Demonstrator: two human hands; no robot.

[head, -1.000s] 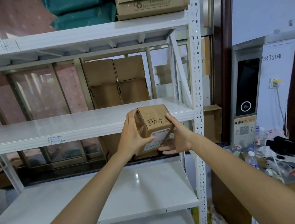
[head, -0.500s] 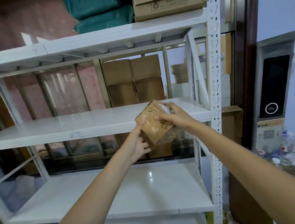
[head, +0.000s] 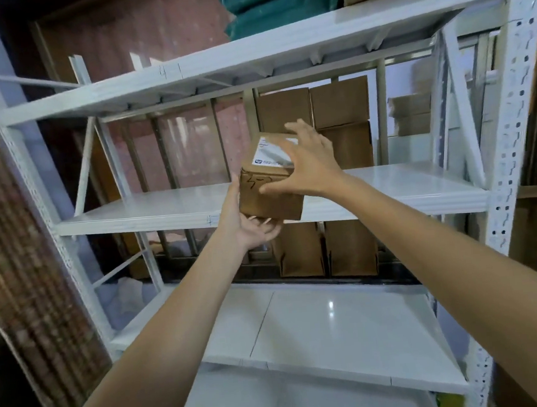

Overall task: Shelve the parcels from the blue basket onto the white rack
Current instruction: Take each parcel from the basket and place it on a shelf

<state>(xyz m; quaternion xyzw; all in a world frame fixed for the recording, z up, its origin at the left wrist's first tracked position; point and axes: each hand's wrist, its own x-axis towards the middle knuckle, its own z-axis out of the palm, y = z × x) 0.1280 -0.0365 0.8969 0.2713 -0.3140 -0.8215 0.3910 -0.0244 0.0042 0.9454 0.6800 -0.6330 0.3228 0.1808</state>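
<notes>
Parcel (head: 271,188) was at front edge of middle shelf (head: 152,209) of white rack (head: 504,159), label up, left hand (head: 249,227) cupped under its bottom left corner, right hand (head: 306,165) spread wide over top and front, brown boxes (head: 312,108) behind rack.

You have one view only, worn on your head: it faces forward and tilts slightly up at the white metal rack (head: 502,165), close enough that its middle shelf fills the frame's width, with both your forearms reaching in from the near edge
</notes>
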